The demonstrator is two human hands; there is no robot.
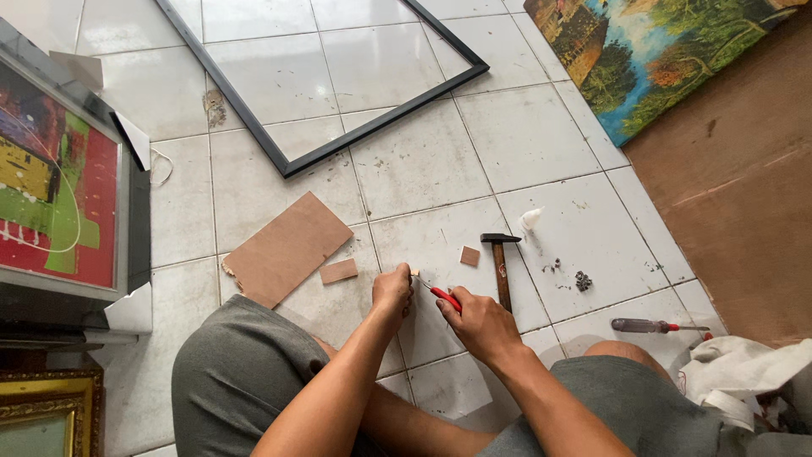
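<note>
My right hand (479, 322) is closed around a red-handled cutter (443, 296) whose tip points up-left toward a tiny brown piece (415, 273). My left hand (392, 291) pinches that small piece against the white tiled floor (524, 135), fingertips meeting the cutter's tip. Both forearms reach out between my knees in grey shorts. Just right of my right hand lies a hammer (502, 267) with a wooden handle.
A brown hardboard sheet (286, 249), a small offcut (339, 271) and a square scrap (469, 256) lie ahead. A black frame (372, 123) is beyond. Framed abstract picture (51, 182) left, landscape painting (651, 51) and brown board far right, screwdriver (655, 326), small nails (583, 280), white cloth (744, 372).
</note>
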